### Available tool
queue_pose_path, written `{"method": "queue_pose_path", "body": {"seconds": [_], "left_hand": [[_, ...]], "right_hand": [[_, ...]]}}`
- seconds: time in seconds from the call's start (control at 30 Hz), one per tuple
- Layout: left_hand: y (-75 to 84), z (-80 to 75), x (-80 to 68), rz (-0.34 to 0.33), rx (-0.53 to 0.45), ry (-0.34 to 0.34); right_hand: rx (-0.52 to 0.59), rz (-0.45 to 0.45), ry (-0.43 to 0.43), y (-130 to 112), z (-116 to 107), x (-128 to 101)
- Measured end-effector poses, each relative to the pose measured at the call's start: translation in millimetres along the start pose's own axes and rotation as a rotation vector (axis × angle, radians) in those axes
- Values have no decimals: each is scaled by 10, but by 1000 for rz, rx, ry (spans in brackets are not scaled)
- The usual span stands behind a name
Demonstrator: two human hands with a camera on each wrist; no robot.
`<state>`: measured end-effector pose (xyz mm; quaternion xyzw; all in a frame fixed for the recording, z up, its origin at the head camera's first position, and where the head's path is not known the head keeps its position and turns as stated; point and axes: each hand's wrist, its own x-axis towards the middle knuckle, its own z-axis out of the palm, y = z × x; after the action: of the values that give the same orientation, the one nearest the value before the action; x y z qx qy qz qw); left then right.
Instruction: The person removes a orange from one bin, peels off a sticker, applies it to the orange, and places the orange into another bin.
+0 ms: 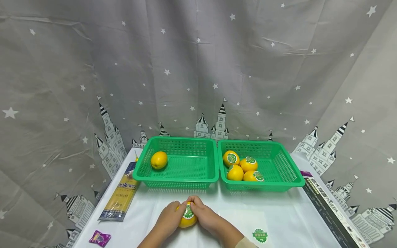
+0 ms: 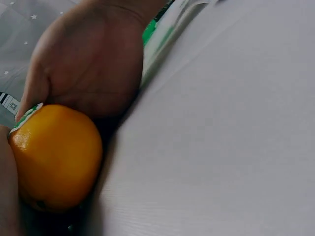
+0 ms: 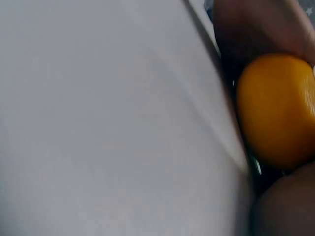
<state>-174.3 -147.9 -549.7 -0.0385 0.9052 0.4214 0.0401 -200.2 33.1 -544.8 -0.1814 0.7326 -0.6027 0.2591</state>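
Observation:
An orange (image 1: 187,221) with a green sticker (image 1: 188,212) on top sits on the white table (image 1: 279,213) at the front centre, held between both hands. My left hand (image 1: 169,217) cups its left side. My right hand (image 1: 207,215) curls over its right side, fingertips at the sticker's upper edge. The left wrist view shows the orange (image 2: 54,157) against a palm (image 2: 93,69). In the right wrist view the orange (image 3: 275,108) is wedged between two blurred hands.
Two green baskets stand side by side behind the hands. The left basket (image 1: 176,179) holds one bare orange (image 1: 159,159); the right basket (image 1: 279,182) holds several stickered oranges (image 1: 242,167). A loose sticker (image 1: 260,235), a pasta packet (image 1: 121,196), a purple wrapper (image 1: 100,238) and a black box (image 1: 328,210) lie around.

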Motion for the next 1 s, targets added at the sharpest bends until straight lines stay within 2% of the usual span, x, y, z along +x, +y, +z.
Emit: {"method": "queue_pose_path", "body": {"seconds": [0.17,0.4,0.47,0.57,0.7,0.83,0.9,1.0], "left_hand": [[-7,39,-21,21,19,31],[-14,52,-36,49,4,63],[-54,56,-56,80,-27,63],[-158,39,-102,156,-83,25],[-280,-10,-123,234,-107,-30],[-316,-15,-113,241,-88,-26],[-323,-14,-118,233,-91,-36],[-328,-22,-123,218,-89,-54]], "right_hand": [[123,-6,61,18,51,24],[171,-11,104,38,74,32],[167,-4,131,38,91,29],[155,20,158,26,123,28],[105,25,158,-31,118,33],[-9,-42,178,-108,-58,-47],[-113,-103,230,-131,-227,-156],[-321,-189,362,-188,-580,-413]]}}
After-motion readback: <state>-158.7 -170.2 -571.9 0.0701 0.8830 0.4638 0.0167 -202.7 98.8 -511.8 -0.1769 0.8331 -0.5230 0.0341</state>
